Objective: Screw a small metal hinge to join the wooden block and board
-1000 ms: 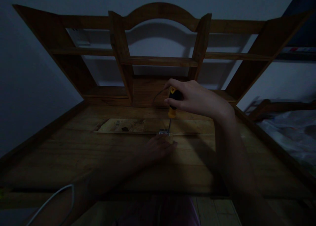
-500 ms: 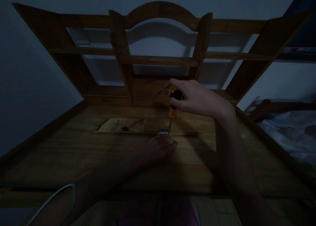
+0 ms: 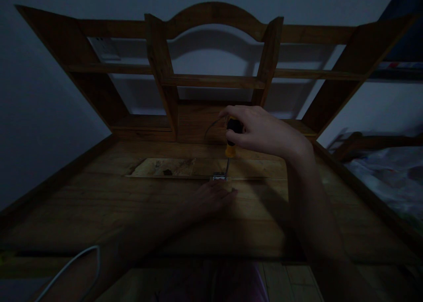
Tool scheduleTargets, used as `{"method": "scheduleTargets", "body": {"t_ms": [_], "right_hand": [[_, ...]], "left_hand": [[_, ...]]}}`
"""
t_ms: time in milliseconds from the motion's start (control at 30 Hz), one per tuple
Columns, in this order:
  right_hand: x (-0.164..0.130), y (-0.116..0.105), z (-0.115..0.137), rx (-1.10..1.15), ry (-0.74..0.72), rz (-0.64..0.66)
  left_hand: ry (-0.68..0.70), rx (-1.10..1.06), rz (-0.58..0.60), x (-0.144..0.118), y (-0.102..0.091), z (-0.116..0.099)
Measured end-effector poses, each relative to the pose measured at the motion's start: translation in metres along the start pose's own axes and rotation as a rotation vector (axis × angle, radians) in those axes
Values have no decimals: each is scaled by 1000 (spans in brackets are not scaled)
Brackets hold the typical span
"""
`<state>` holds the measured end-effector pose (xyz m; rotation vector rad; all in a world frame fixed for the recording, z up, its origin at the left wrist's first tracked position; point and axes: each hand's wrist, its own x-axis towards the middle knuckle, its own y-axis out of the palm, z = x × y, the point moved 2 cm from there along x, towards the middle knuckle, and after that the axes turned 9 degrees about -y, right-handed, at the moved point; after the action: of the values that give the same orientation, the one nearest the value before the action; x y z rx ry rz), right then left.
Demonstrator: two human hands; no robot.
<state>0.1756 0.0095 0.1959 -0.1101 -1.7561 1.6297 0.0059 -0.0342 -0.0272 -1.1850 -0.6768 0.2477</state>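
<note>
The scene is dim. My right hand (image 3: 264, 132) grips the black-and-yellow handle of a screwdriver (image 3: 230, 149) held upright, its thin shaft pointing down onto a small metal part (image 3: 218, 176) at the edge of a paler recessed strip (image 3: 185, 167) in the wooden desk top (image 3: 132, 209). My left hand (image 3: 213, 198) rests flat on the desk just in front of that metal part, fingertips touching or steadying it; whether it grips it I cannot tell.
A wooden hutch (image 3: 214, 77) with shelves and an arched middle stands at the back against a pale wall. A white cable (image 3: 71, 264) loops at the lower left. Light bedding (image 3: 386, 178) lies to the right beyond the desk's raised side rail.
My right hand's fingers have shifted slightly around the screwdriver handle, covering more of its yellow top. The left hand and metal part stay in place.
</note>
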Motion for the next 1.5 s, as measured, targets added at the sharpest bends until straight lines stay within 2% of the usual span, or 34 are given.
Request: {"method": "scheduleTargets", "body": {"t_ms": [200,467,667,1000,1300,1500], "right_hand": [[0,-1,1,-9,27,18],[0,-1,1,1,30,14],[0,-1,1,1,28,14],[1,0,1,-13,36,18],[1,0,0,-20,28,12],[1,0,1,-16,42,11]], "left_hand": [[33,-14,-4,2,-7,0],[29,-4,-41,-2,2,1],[36,-6,-64,1,0,0],[46,-10,-10,3,-10,0],[25,-7,-9,1,-2,1],[44,-24,-67,2,-1,1]]}}
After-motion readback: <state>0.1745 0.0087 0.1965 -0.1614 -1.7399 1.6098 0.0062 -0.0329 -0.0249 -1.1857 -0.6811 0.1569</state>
